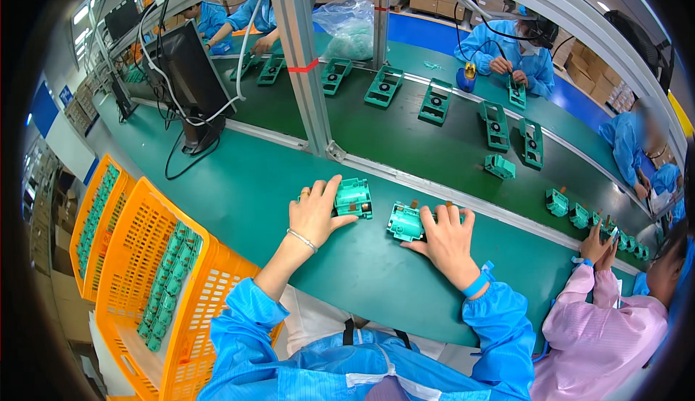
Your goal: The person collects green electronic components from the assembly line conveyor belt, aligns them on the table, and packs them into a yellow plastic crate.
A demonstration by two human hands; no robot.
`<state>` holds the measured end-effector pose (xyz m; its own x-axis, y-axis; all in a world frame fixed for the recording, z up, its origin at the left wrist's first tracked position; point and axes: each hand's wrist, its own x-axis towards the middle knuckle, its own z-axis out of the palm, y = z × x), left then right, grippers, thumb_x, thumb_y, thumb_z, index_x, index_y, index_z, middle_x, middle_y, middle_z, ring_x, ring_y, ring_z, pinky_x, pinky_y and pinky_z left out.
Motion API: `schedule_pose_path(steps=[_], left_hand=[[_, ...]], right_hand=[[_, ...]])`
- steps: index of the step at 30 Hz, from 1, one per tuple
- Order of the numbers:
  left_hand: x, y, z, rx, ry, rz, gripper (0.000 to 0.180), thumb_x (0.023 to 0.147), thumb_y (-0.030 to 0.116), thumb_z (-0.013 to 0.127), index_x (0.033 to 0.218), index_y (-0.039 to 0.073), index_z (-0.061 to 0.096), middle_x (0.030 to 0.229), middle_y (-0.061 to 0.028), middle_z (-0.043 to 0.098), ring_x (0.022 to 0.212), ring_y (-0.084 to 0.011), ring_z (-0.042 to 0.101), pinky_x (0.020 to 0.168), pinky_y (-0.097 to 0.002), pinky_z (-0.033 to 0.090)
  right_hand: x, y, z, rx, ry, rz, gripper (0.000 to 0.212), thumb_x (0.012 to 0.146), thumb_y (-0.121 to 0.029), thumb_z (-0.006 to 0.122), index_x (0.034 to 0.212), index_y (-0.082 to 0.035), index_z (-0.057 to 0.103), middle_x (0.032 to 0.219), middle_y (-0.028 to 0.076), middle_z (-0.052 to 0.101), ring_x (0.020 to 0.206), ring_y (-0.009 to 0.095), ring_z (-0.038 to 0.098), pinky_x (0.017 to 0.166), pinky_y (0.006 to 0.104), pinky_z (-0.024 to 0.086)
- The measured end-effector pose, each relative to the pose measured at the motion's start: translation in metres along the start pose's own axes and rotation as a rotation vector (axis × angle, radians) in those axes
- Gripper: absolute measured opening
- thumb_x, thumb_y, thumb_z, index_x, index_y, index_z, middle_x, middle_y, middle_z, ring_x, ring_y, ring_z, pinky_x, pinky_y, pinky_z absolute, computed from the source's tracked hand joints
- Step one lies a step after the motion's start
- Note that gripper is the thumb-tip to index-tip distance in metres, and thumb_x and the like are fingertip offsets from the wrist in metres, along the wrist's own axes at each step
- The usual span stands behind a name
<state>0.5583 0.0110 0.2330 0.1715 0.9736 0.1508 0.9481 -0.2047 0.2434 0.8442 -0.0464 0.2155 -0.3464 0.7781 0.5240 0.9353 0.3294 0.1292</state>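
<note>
My left hand (pixel 313 216) grips a green plastic housing (pixel 352 199) at its left side, with the thumb along its near edge. To the right, my right hand (pixel 447 242) has its thumb and fingers around the near right side of a second green plastic housing (pixel 405 222). Both housings are at the green tabletop (pixel 347 278), a small gap apart, their moulded hollows facing up. Small copper-coloured pieces show at their edges. My fingers hide part of each housing.
Orange crates (pixel 156 256) with rows of green housings stand at my left. A monitor (pixel 190 75) and a metal post (pixel 298 61) rise beyond the table. Green frames (pixel 436 101) with round black parts lie on the dark belt. A person in pink (pixel 604 321) works close on my right.
</note>
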Motion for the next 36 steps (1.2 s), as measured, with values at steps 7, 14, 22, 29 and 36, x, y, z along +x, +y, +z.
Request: schedule_pose_path(steps=[7, 14, 22, 29, 36], left_hand=[[-0.008, 0.001, -0.02, 0.181, 0.135, 0.195, 0.101, 0.071, 0.039, 0.091, 0.156, 0.021, 0.038, 0.156, -0.0127, 0.045, 0.146, -0.0414, 0.039, 0.118, -0.0703, 0.026], [0.016, 0.016, -0.009, 0.362, -0.05, 0.399, 0.096, 0.072, 0.028, 0.091, 0.153, 0.018, 0.041, 0.126, -0.0166, 0.063, 0.127, -0.0362, 0.059, 0.116, -0.0637, 0.034], [0.011, 0.068, -0.005, 0.245, 0.007, 0.487, 0.079, 0.078, 0.065, 0.076, 0.13, 0.008, 0.057, 0.064, -0.0095, 0.065, 0.067, -0.0291, 0.07, 0.069, -0.0396, 0.053], [0.019, 0.079, -0.052, -0.416, -0.407, 0.279, 0.06, 0.08, 0.021, 0.085, 0.132, 0.01, 0.058, 0.098, -0.0128, 0.075, 0.087, -0.0316, 0.073, 0.079, -0.0436, 0.057], [0.048, 0.053, -0.017, -0.198, -0.465, 0.803, 0.089, 0.072, 0.02, 0.089, 0.149, 0.015, 0.044, 0.144, -0.0078, 0.057, 0.138, -0.0316, 0.051, 0.124, -0.0577, 0.028]], right_hand=[[-0.007, -0.001, 0.001, -0.037, 0.084, 0.001, 0.082, 0.069, -0.068, 0.078, 0.12, -0.005, 0.066, 0.108, 0.013, 0.061, 0.099, 0.029, 0.054, 0.091, 0.0514, 0.038], [-0.01, 0.001, 0.005, -0.036, 0.107, 0.042, 0.084, 0.067, -0.067, 0.08, 0.12, -0.003, 0.064, 0.108, 0.011, 0.059, 0.098, 0.028, 0.054, 0.092, 0.0498, 0.037], [-0.012, 0.013, -0.004, -0.138, 0.048, 0.144, 0.077, 0.071, -0.068, 0.077, 0.11, -0.003, 0.064, 0.104, 0.011, 0.056, 0.103, 0.029, 0.053, 0.092, 0.0518, 0.037], [-0.019, 0.021, -0.008, -0.113, 0.074, 0.122, 0.071, 0.07, -0.063, 0.08, 0.108, -0.005, 0.064, 0.103, 0.01, 0.056, 0.102, 0.029, 0.052, 0.087, 0.0496, 0.037], [-0.015, 0.024, -0.008, -0.093, 0.053, 0.141, 0.066, 0.07, -0.06, 0.082, 0.107, -0.009, 0.064, 0.101, 0.01, 0.056, 0.102, 0.029, 0.053, 0.081, 0.0464, 0.036]])
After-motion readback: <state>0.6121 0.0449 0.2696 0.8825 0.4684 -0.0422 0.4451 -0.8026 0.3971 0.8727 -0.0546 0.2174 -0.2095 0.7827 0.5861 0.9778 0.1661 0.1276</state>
